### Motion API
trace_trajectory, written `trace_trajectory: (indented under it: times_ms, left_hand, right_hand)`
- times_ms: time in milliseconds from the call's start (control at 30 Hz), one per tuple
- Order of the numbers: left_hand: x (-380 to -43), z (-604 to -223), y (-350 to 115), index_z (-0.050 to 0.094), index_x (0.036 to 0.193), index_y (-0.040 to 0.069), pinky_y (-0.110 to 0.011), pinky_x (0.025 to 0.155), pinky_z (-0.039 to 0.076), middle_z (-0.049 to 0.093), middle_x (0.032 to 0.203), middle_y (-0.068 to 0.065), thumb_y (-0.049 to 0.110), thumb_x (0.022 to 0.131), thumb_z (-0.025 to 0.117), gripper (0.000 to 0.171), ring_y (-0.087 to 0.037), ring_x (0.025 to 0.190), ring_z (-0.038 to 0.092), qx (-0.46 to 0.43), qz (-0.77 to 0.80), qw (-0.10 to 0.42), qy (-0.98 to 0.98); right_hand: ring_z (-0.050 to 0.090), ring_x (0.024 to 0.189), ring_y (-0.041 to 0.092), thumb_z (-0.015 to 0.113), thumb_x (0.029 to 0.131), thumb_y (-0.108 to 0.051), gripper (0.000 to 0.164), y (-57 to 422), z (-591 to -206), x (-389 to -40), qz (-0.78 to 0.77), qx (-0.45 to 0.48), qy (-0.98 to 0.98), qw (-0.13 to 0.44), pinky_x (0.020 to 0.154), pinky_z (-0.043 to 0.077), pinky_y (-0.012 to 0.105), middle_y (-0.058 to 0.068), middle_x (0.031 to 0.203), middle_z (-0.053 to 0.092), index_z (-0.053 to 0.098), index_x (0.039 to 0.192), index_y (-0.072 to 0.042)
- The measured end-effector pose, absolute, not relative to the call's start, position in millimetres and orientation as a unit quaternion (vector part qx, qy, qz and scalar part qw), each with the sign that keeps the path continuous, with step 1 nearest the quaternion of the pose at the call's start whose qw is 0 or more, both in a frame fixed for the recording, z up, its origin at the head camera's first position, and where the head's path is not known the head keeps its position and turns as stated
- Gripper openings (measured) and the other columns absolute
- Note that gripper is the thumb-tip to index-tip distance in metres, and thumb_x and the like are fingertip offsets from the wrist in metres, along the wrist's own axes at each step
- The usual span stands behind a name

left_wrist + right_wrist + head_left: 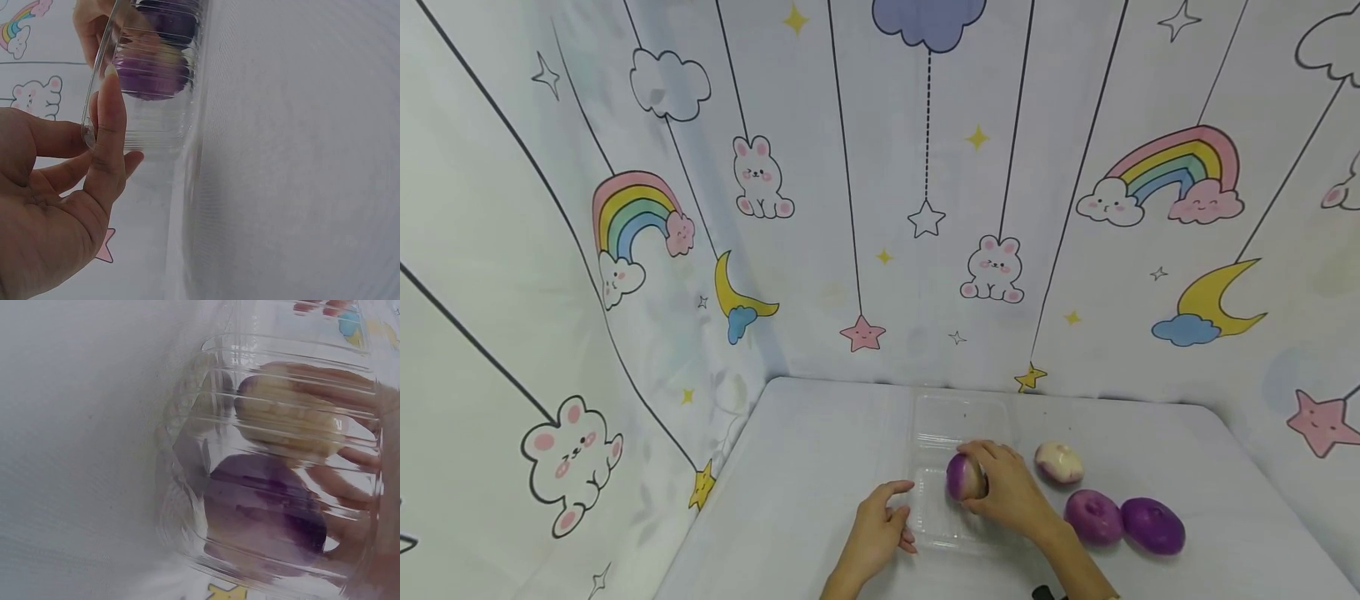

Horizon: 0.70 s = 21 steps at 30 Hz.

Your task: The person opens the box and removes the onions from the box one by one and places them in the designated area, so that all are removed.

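R hand [1009,492] has its fingers clamped round a purple-and-pale turnip [960,477], which is at the clear plastic box [934,504] on the white tabletop [790,467]; prob. inside the walls, but the plastic distorts the wrist views, so can't say if it touches the base. L hand [876,525] is at the box's L edge, fingers apart & loosely bent. R of box: a pale turnip [1060,462] w/ two purple turnips [1094,517] nearer the person, side by side.
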State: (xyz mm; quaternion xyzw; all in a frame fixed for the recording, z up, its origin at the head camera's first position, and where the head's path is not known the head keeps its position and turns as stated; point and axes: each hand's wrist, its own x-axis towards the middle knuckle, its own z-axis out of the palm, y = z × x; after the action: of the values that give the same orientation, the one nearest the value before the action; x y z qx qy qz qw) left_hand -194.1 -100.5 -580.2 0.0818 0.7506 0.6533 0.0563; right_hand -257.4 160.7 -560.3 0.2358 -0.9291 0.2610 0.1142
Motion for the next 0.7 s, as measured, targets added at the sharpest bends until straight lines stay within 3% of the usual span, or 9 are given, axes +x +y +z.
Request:
trace_trajectory:
  times_ms: [700]
  left_hand:
    - [-194.5,-580.4,-99.9,0.054,0.144,0.0,-0.042,0.058,0.066,0.066,0.07,-0.013,-0.002,0.104,0.057,0.04,-0.027,0.059,0.07,0.081,0.654,0.056,0.75]
  right_hand:
    - [0.062,0.121,0.03,0.102,0.059,-0.028,0.086,161.7,-558.7,-256.4,0.263,0.237,-0.926,0.13,0.108,0.048,0.061,0.002,0.132,0.066,0.065,0.136,-0.017]
